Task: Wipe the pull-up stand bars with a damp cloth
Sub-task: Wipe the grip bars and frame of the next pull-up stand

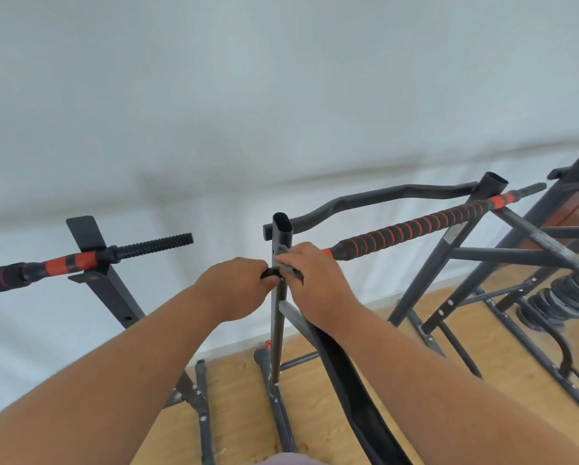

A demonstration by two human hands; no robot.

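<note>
The pull-up stand's upright post [280, 270] is standing at the centre of the frame, its open oval top just above both hands. The right hand [318, 283] is pressing a grey-green cloth [283, 260] against the post, fingers curling around it. The left hand [237, 286] is pinching a small black knob or strap [270, 273] on the post's left side; which it is I cannot tell. A foam-wrapped red-and-black bar [412, 229] is running to the upper right. Weight plates [556, 297] are lying at the right edge on the wooden floor [241, 391].
</note>
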